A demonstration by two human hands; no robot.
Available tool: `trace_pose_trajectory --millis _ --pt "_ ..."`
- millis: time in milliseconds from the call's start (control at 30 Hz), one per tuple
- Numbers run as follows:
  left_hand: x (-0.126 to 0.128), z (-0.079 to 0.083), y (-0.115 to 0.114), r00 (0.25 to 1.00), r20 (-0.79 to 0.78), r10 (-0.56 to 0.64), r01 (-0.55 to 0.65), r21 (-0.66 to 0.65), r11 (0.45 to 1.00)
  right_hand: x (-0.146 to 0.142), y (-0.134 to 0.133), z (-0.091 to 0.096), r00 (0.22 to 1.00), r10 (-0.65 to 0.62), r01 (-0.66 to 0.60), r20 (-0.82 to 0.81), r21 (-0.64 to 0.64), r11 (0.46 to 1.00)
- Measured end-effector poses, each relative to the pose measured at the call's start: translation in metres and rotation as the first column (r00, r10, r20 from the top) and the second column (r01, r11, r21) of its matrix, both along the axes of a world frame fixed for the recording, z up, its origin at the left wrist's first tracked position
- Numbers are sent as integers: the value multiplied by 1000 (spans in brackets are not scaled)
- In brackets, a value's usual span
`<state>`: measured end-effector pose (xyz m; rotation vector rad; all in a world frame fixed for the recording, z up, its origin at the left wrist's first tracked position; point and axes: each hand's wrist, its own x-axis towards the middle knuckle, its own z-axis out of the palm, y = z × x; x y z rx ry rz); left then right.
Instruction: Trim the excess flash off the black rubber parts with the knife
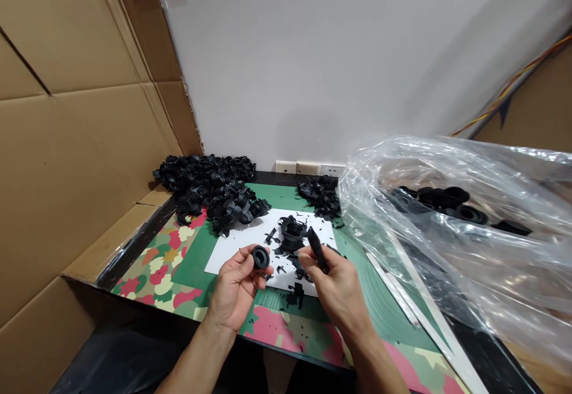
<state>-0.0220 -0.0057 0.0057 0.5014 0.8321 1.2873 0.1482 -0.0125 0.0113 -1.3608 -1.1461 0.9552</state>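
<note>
My left hand (pixel 236 281) pinches a small round black rubber part (pixel 260 257) between thumb and fingers, above a white sheet (pixel 232 248). My right hand (pixel 337 281) is closed around a dark, slim tool (pixel 316 248) whose tip points up towards the part. Just beyond both hands, a few black ribbed rubber parts (pixel 292 233) lie on the sheet amid black trimmings.
A large heap of black rubber parts (pixel 210 188) lies at the back left, a smaller pile of scraps (pixel 322 196) at the back. A clear plastic bag (pixel 460 233) with more black parts fills the right. Cardboard (pixel 67 143) walls the left; camouflage mat (pixel 161 269) covers the table.
</note>
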Motion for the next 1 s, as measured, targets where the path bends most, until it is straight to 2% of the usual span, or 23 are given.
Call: trace_pose_trajectory --millis 167,300,500,733,1000 --pt "4 1 -2 999 -18 -32 32 21 999 -17 7 8 994 106 -108 38 44 993" --pt "6 2 -4 999 -4 -51 51 13 999 -24 10 6 990 137 -139 42 35 990" --pt "5 3 -4 998 22 -59 58 36 998 -25 8 -1 968 222 -229 -116 -56 972" --pt "6 2 -6 996 -52 -72 76 81 994 -37 6 2 918 189 -223 -348 -58 973" --pt "0 9 -10 990 -134 36 -23 96 995 -55 5 -3 844 108 -228 -525 -169 959"
